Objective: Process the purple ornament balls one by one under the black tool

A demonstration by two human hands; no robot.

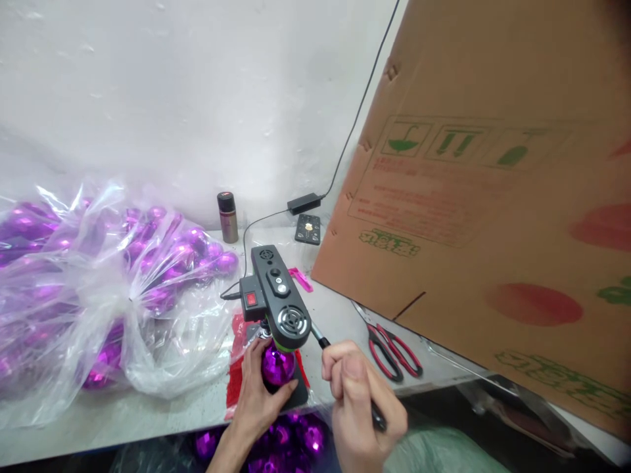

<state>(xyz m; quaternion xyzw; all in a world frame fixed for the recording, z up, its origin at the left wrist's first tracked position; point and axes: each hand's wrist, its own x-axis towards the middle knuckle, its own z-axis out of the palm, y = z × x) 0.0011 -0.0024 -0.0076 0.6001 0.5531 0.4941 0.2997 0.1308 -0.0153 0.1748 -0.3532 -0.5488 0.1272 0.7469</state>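
My left hand [256,393] is closed around a shiny purple ball [276,365] that sits on the black base under the head of a small black machine [274,297]. The machine has a red switch on its side and a round grille at its front end. My right hand [357,401] is wrapped in a fist round the machine's thin lever handle [321,340], just right of the ball. A red sheet [237,374] lies under the machine's base.
A clear plastic bag [98,295] full of purple balls lies at left. Red-handled scissors [392,351] lie right of my hands. A big cardboard sheet [493,197] leans over the right side. A small can [227,217], a power adapter [303,202] and a pink clip [300,278] sit behind. More purple balls [280,443] lie below the table edge.
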